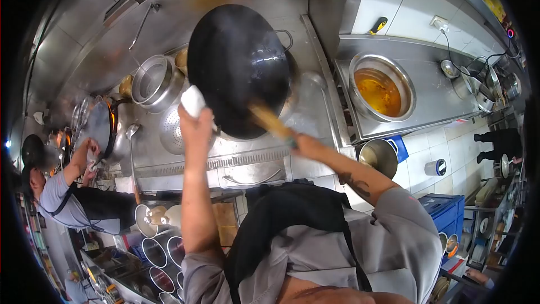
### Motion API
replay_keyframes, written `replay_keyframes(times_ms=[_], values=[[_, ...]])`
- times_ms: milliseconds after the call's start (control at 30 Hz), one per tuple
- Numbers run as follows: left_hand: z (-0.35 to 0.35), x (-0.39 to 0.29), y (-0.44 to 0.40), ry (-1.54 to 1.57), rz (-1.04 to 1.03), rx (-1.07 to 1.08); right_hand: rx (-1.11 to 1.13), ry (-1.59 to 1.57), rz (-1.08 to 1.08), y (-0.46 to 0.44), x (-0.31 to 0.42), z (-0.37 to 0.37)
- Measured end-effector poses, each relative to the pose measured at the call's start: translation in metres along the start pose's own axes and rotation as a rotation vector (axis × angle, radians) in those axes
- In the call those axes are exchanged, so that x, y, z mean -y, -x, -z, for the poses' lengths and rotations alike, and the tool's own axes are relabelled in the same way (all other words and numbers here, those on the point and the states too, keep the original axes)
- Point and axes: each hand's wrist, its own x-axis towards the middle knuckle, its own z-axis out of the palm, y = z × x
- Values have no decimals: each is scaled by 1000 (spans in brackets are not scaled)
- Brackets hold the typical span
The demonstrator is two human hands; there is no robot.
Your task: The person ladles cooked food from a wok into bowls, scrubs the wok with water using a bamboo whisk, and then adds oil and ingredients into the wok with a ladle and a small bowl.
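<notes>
A large black wok (pixel 236 67) is tilted up over the stove, its inside facing me, with faint steam or smoke in front of it. My left hand (pixel 197 126) is closed around a folded white cloth (pixel 193 100) at the wok's left edge. Whether a handle lies under the cloth is hidden. My right hand (pixel 306 146) grips a bamboo wok brush (pixel 270 122) by its near end. The brush is blurred, and its far end reaches the lower right part of the wok. A loop handle (pixel 286 39) shows on the wok's right rim.
Left of the wok are metal pots (pixel 152 81), a perforated strainer (pixel 173 132) and a ladle (pixel 133 132). A bowl of amber liquid (pixel 384 87) stands on the right counter. A co-worker (pixel 84 191) works at the far left near flames. Containers (pixel 154 251) stand at lower left.
</notes>
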Motion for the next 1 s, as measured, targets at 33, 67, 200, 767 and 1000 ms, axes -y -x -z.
replay_keyframes(times_ms=[33,67,200,767,1000], values=[[11,32,-9,32,-50,-12,20,122,-242,6,-21,23],[18,62,-16,63,-101,-20,-166,175,-271,9,-31,51],[38,71,-2,251,533,18,-399,-164,-336,-19,-14,145],[-73,154,20,835,914,-4,-206,-321,-499,50,64,221],[-92,173,7,892,966,38,-842,-291,93,3,206,354]])
